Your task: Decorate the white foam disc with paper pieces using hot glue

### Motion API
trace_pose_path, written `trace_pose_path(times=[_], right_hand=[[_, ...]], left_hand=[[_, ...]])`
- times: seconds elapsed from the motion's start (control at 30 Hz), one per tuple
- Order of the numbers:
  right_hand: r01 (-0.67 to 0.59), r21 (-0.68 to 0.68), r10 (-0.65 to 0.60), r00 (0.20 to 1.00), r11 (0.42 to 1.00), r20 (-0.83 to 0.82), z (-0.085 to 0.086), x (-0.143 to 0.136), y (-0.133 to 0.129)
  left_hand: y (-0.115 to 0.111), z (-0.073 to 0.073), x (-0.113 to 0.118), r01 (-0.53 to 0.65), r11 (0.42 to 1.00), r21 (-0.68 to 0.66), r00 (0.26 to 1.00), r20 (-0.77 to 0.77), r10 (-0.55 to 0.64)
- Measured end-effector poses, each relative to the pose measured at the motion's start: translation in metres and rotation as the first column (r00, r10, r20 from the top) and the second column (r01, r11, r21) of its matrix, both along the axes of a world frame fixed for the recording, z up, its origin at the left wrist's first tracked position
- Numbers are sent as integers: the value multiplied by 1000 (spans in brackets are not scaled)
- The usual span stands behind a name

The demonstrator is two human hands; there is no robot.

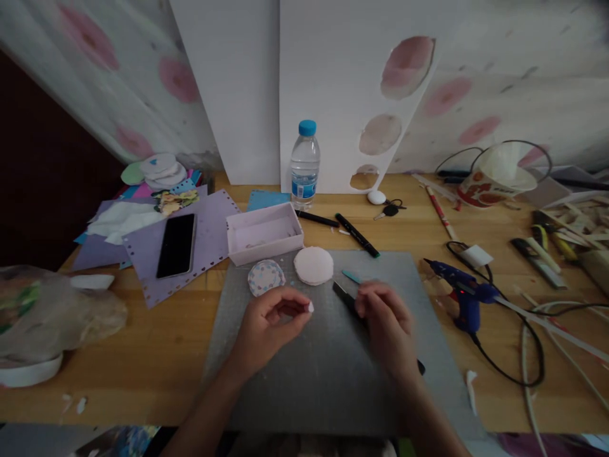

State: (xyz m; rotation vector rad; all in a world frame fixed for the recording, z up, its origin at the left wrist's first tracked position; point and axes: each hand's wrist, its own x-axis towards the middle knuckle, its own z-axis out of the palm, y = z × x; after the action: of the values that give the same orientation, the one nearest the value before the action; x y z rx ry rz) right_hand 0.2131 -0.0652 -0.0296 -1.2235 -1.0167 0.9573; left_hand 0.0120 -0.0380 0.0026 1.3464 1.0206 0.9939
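My left hand [269, 320] is curled nearly closed, thumb and forefinger pinching a tiny white scrap [310, 307] over the near middle of the grey cutting mat [323, 374]. The scrap looks feather-light and soft, easy to crush or drop, so I judge a gentle pinch at its edge is the only sensible hold. My right hand [385, 320] is closed loosely over a dark knife [346, 297], whose tip pokes out to the far left of my fingers while its handle end shows near my wrist. It looks stiff and slim, best held along the handle, away from the blade.

Just beyond my left hand lie a dotted paper circle [266, 277] and, right of it, a plain white disc [313, 265], thin and bendable by the look of it. A small teal sliver [352, 277] lies by the knife tip. Farther off sit a shallow white box [264, 233], a water bottle [305, 165] and black markers [358, 235]. A phone [176, 245] rests on purple paper [209, 244] at the left; a blue glue gun [464, 293] lies at the right.
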Motion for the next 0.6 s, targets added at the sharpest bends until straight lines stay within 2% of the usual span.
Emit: trace_pose_path(times=[0.03,0.07,0.13,0.2,0.27,0.33,0.4,0.5,0.6], right_hand=[[16,-16,-13,979,1000,205,-3,8,-6],[25,-22,-14,914,999,405,-6,17,-13],[3,-56,37,722,998,691,-16,31,-28],[1,-101,83,555,995,828,-27,40,-41],[20,-131,105,482,991,870,-35,45,-50],[29,-137,105,497,990,862,-38,47,-54],[28,-135,96,567,990,818,-36,46,-56],[40,-184,97,730,982,676,-29,42,-60],[50,-344,99,910,938,403,-22,35,-67]], left_hand=[[0,-3,-2,-1,999,51,998,-70,4],[0,-8,-4,14,994,105,989,-150,2],[0,-19,-5,74,975,211,953,-304,-6],[0,-32,-4,148,948,281,907,-420,-17],[0,-43,-2,213,924,318,863,-504,-26],[0,-50,0,260,904,338,836,-547,-36],[0,-53,0,285,894,346,831,-554,-51],[-1,-55,-2,290,895,340,841,-537,-68],[-1,-57,-4,284,898,335,851,-520,-75]])
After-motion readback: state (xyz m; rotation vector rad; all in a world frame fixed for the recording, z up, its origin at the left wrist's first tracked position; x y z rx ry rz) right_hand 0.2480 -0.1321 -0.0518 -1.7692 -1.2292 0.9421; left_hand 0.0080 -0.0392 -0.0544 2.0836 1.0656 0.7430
